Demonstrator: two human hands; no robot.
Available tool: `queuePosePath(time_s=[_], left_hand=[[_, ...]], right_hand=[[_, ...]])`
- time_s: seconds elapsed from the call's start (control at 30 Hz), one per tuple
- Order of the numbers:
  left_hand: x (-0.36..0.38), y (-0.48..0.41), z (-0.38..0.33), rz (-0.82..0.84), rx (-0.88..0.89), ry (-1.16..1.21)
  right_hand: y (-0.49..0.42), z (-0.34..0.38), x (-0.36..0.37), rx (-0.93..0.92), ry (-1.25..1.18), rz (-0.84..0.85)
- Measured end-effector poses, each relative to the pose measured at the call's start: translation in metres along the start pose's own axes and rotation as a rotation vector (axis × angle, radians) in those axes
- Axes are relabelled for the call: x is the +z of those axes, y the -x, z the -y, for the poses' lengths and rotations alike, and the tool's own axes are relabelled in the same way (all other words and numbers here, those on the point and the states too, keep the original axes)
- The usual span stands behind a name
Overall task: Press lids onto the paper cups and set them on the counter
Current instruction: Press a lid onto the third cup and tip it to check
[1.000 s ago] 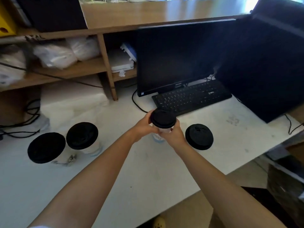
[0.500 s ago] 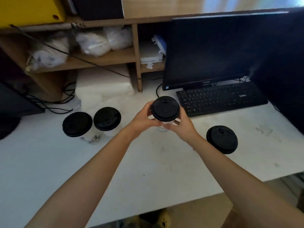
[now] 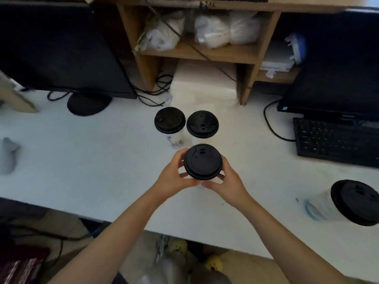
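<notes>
Step in hand: the person holds a white paper cup with a round black plastic lid [image 3: 203,161] at the centre of the frame, likely to be set down beside the others.
Doing it well: judged from the grip, it should come down level and land clear of its neighbours.
Left hand [image 3: 174,177]: fingers curled narrowly round the cup's left side under the lid rim, thumb towards the viewer.
Right hand [image 3: 227,181]: fingers wrapped round the right side, thumb meeting the left below the lid.
White counter [image 3: 102,152]: whether the cup's base touches it cannot be told.
Cup at lower right [image 3: 354,201]: lidded, well apart.
Two lidded cups behind [image 3: 169,120] [image 3: 202,124]: just beside each other, above centre.
</notes>
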State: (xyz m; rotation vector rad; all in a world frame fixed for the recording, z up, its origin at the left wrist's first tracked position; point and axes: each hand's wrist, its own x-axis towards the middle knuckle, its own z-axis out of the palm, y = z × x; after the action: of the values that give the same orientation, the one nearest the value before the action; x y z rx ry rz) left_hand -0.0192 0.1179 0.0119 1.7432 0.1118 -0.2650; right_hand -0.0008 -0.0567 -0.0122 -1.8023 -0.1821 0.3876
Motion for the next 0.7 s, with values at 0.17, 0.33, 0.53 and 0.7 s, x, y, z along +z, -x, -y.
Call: queuePosePath(time_s=[0.17,0.33,0.53,0.7], left_hand=[[-0.008,0.017,0.023,-0.056,-0.038,0.025],[-0.016,0.017,0.030,-0.028,-0.036,-0.059],[-0.009,0.010,0.009,-0.452,-0.077,0.109],[0.026,-0.005,-0.009,-0.446,-0.057,-0.021]], right_hand=[[0.004,-0.011,0.021,0.029,-0.034,0.056],[0.005,-0.014,0.019,0.041,0.005,0.106],[-0.006,0.013,0.010,0.139,-0.150,-0.229],[-0.023,0.038,0.036,0.145,-0.025,-0.161]])
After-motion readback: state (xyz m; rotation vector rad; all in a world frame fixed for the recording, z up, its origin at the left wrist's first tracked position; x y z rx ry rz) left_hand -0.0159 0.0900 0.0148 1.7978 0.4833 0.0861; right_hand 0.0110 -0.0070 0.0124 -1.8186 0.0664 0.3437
